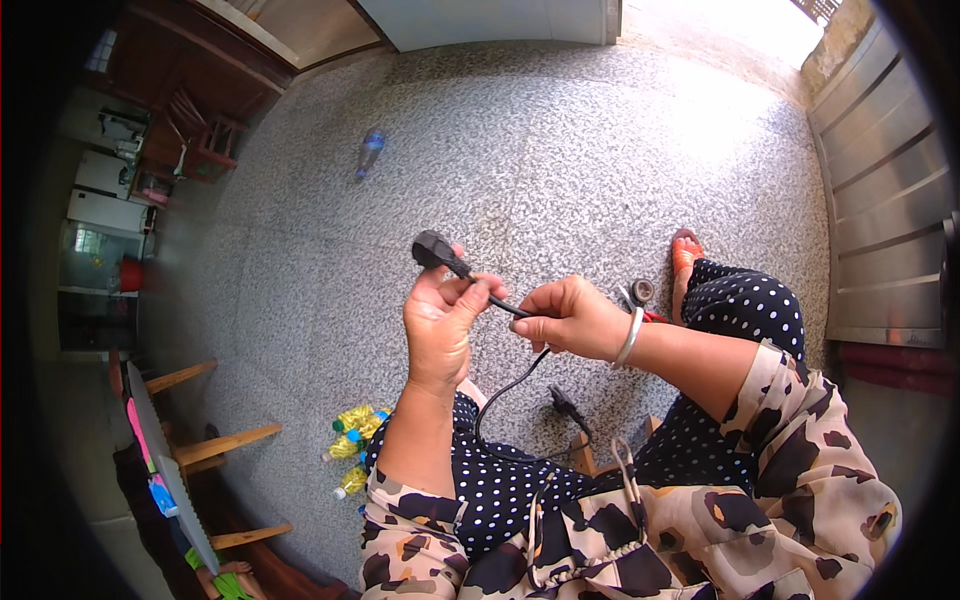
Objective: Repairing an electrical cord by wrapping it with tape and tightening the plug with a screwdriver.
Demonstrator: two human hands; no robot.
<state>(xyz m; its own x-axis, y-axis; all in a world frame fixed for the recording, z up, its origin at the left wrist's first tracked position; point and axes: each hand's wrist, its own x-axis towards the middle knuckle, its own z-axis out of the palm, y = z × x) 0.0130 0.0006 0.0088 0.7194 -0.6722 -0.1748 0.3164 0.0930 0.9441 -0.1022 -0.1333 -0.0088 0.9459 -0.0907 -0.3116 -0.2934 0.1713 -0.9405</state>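
A black power cord (503, 395) runs between my hands above my lap. My left hand (440, 320) is closed round the cord just behind its chunky black plug (432, 249), which points up and to the left. A short way along, my right hand (570, 315) pinches the same cord between thumb and fingers; a pale bangle (629, 337) circles that wrist. From there the cord loops down over my polka-dot trousers. Its other black end connector (565, 403) hangs between my knees.
Several bottles with yellow contents (350, 440) stand or lie left of my legs. A blue-tinted bottle (370, 153) lies farther out on the floor. Wooden-legged furniture (225, 443) is at left. A small round dark item (641, 291) and something red lie beyond my right wrist.
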